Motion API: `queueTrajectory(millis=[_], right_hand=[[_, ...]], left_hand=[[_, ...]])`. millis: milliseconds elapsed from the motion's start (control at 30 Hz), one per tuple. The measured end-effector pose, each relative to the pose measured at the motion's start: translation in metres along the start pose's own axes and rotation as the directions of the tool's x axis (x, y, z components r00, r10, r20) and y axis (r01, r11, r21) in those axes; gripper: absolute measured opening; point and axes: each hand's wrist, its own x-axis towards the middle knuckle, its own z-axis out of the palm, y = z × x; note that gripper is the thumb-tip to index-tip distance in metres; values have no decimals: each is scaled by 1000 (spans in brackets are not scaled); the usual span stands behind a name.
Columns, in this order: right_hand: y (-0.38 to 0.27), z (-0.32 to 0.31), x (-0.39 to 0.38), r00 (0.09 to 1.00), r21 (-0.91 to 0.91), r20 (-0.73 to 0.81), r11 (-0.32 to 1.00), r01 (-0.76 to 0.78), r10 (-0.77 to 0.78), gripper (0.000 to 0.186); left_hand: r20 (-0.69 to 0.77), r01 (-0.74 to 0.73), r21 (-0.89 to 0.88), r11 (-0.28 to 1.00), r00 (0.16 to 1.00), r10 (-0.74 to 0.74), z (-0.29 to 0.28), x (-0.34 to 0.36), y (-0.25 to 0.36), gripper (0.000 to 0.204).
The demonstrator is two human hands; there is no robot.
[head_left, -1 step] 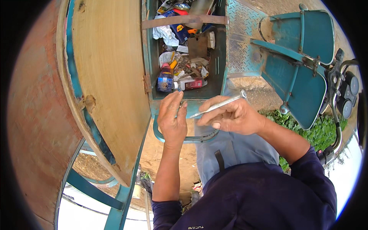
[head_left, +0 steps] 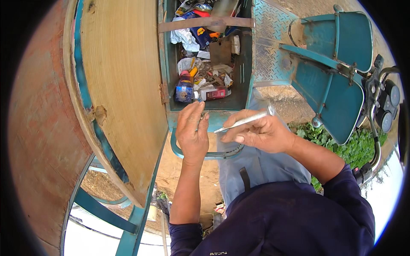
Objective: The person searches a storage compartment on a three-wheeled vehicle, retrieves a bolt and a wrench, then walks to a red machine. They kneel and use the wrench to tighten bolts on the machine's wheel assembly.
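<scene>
Right hand (head_left: 258,134): curled, pinching metal rod (head_left: 244,122)
Left hand (head_left: 193,130): fingers bunched; contents unclear
Teal box (head_left: 218,115): litter (head_left: 209,77), 1 bottle (head_left: 215,93)
Flat bar (head_left: 206,24): crosses box opening

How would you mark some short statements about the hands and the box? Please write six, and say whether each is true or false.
1. The right hand holds a slim silvery tool. True.
2. The tool's thin end points toward the left hand. True.
3. A wooden board is left of the metal box. True.
4. The left hand lies flat on that board. False: it appears at the box's near edge, off the board.
5. The box is closed. False: it is open, with a bottle visible inside.
6. The bottle stands upright. False: it lies on its side.
</scene>
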Motion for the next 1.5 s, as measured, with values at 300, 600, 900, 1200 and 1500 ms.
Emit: queueTrajectory(millis=[300, 600, 900, 1200, 1500], right_hand=[[14, 10, -1, 913, -633, 58, 692, 347, -405, 36], [18, 16, 7, 876, -642, 51, 656, 397, -480, 47], [23, 17, 8, 869, -701, 69, 596, 392, -490, 45], [26, 14, 8, 881, -730, 89, 571, 376, -465, 39], [26, 12, 10, 871, -703, -63, 641, 307, -487, 40]], left_hand=[[11, -68, 61, 996, 998, 68, 5, 1, 2, 38], [15, -112, 111, 988, 994, 111, 12, 0, 1, 50], [46, -141, 143, 980, 990, 136, 13, 3, -2, 51], [79, -157, 158, 975, 986, 146, 14, 5, -6, 47], [178, -146, 115, 983, 976, 124, 12, 7, -6, 47]])
